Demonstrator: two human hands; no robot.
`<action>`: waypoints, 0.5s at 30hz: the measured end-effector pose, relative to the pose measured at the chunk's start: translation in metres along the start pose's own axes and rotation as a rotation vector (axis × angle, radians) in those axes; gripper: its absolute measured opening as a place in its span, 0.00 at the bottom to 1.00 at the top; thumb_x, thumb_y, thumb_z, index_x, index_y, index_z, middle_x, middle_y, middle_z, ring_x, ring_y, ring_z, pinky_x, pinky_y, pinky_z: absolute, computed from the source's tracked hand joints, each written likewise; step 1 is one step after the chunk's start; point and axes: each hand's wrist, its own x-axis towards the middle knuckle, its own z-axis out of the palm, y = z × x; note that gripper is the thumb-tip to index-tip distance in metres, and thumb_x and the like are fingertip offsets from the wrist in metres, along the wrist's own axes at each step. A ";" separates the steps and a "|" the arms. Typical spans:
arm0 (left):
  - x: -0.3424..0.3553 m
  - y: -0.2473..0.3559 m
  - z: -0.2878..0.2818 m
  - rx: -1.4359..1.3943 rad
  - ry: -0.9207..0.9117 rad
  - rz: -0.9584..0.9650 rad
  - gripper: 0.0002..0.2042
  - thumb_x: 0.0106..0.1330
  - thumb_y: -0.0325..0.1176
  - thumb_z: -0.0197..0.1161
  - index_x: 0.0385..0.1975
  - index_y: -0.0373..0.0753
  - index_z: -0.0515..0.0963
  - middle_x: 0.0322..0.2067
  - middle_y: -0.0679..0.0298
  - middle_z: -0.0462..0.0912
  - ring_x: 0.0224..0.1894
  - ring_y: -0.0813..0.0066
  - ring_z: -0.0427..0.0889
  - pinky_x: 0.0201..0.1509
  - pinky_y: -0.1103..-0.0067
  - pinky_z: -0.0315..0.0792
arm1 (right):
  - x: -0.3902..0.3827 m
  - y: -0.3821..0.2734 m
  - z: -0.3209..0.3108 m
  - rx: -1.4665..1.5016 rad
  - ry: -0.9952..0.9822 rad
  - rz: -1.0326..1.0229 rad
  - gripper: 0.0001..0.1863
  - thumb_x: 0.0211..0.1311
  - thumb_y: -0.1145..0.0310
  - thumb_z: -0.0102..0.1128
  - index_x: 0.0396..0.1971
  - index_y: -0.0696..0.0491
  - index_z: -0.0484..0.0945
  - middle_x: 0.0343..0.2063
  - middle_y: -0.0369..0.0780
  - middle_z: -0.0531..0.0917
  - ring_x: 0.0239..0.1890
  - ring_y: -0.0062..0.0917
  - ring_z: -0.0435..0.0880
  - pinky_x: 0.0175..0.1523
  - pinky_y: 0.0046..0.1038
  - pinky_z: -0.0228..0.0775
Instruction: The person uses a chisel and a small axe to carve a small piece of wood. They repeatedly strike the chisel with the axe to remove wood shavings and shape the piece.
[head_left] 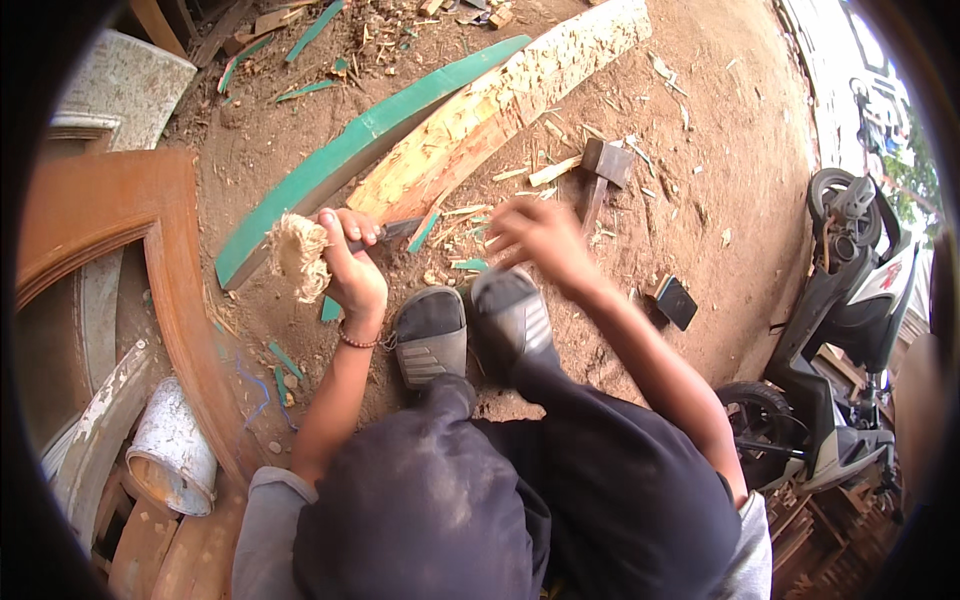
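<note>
My left hand [348,260] grips a chisel [300,258] with a badly frayed, pale handle top; its dark blade points right, by the near end of a rough pale wooden beam [500,90]. A long green-painted board [300,190] lies along the beam's left. My right hand [540,240], slightly blurred, is in the air right of the chisel, fingers apart and holding nothing. Beyond it a square-headed hammer [606,163] lies on the dirt among chips and green splinters. My sandalled feet [430,340] are below the hands.
A brown arched wooden frame [100,190], a weathered white panel [130,85] and a stained white bucket [172,450] are at my left. A small dark block [674,300] lies right of my feet. A scooter [850,330] stands along the right side, beside wood scraps.
</note>
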 end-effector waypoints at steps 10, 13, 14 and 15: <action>-0.011 0.006 -0.018 0.689 -0.223 0.403 0.02 0.69 0.26 0.47 0.35 0.34 0.66 0.37 0.55 0.74 0.41 0.67 0.73 0.51 0.72 0.68 | 0.044 0.044 0.080 0.831 -0.251 0.317 0.14 0.68 0.61 0.51 0.45 0.55 0.73 0.37 0.38 0.77 0.42 0.29 0.79 0.46 0.36 0.78; -0.028 0.008 -0.011 0.784 -0.406 0.526 0.03 0.65 0.23 0.48 0.36 0.35 0.64 0.36 0.55 0.73 0.39 0.67 0.73 0.46 0.71 0.70 | 0.045 0.055 0.073 0.750 -0.281 0.318 0.14 0.68 0.57 0.49 0.43 0.51 0.73 0.32 0.35 0.76 0.36 0.25 0.78 0.42 0.33 0.77; -0.030 0.001 -0.012 0.671 -0.428 0.553 0.05 0.62 0.21 0.53 0.33 0.37 0.65 0.37 0.58 0.71 0.37 0.68 0.73 0.44 0.74 0.70 | 0.049 0.062 0.071 0.717 -0.307 0.307 0.15 0.69 0.55 0.47 0.43 0.50 0.73 0.31 0.34 0.76 0.34 0.24 0.78 0.40 0.32 0.77; -0.038 -0.001 -0.012 0.744 -0.449 0.573 0.04 0.62 0.21 0.51 0.32 0.36 0.64 0.32 0.58 0.72 0.37 0.67 0.73 0.47 0.69 0.71 | 0.052 0.070 0.069 0.727 -0.343 0.279 0.16 0.68 0.54 0.48 0.43 0.51 0.73 0.32 0.35 0.75 0.34 0.24 0.76 0.39 0.32 0.76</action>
